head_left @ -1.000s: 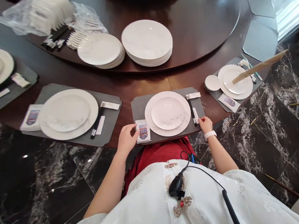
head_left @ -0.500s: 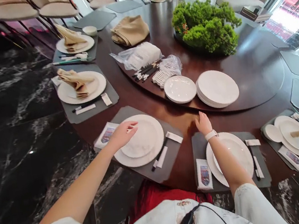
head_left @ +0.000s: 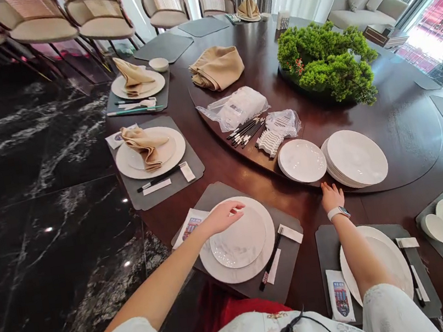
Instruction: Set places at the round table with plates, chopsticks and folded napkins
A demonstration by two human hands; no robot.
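My left hand [head_left: 224, 216] is over the upper left part of a small white plate [head_left: 239, 244], which lies on a larger white plate [head_left: 266, 220]. Its fingers are loosely bent and hold nothing; whether they touch the plate I cannot tell. My right hand [head_left: 332, 196], with a watch at the wrist, reaches the front edge of the dark wooden turntable [head_left: 393, 146]. Its fingers are spread, close to the stack of small plates [head_left: 302, 160] and the stack of large plates [head_left: 356, 157]. Below my right forearm, another plate setting [head_left: 399, 272] is partly covered.
On the turntable are chopsticks [head_left: 245, 131], white rests [head_left: 270, 141], a plastic-wrapped pack [head_left: 241, 107], tan cloth napkins [head_left: 218, 68] and a green plant centrepiece [head_left: 327, 64]. Settings with folded napkins [head_left: 146, 147] stand on the left. Chairs [head_left: 99, 18] line the back.
My view has shifted, so the table appears lower and farther right. My right hand is now at the turntable's edge with its fingers more spread; my left hand stays above the plate.
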